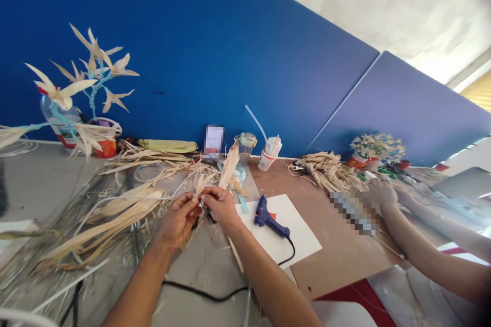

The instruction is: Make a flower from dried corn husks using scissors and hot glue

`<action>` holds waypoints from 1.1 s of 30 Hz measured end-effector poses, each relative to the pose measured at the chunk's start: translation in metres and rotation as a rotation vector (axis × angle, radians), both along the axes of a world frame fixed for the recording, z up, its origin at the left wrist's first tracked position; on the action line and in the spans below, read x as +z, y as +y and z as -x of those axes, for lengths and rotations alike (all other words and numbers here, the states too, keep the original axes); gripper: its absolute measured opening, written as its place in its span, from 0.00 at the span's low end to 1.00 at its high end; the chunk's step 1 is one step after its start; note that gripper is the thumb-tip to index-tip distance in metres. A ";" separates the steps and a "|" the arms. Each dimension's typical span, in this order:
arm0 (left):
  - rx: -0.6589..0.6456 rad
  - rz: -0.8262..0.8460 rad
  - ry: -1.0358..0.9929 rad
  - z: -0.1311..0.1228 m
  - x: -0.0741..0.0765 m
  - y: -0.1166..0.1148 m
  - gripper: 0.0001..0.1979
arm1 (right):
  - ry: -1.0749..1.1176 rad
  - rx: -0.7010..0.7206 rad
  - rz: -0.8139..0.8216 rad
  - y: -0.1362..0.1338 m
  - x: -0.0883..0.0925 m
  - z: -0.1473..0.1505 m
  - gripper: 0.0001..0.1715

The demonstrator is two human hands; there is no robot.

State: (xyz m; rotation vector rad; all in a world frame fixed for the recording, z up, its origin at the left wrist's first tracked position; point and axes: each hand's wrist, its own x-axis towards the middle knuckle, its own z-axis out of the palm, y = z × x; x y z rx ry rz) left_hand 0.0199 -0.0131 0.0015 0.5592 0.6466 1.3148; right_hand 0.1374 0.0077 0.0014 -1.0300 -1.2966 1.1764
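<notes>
My left hand (177,218) and my right hand (219,207) meet over the grey table (42,184), fingers pinched together on a small bunch of dried straw-coloured leaf strips (202,184) with a thin wire end between the fingertips. The strips fan upward from the pinch, and a longer dried leaf (229,164) stands just behind them. Both hands are closed on this piece.
A blue glue gun (269,218) lies on white paper (291,235), its black cord (199,292) trailing toward me. Piles of dried leaves (103,214) cover the left. Leaf flowers in a bottle (63,125), cups (268,156), blue partition (210,51). Another person's arm (418,245) at right.
</notes>
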 end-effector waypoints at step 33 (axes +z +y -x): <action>-0.116 0.062 0.069 -0.005 -0.010 -0.004 0.15 | 0.140 0.258 0.040 -0.001 -0.011 -0.019 0.12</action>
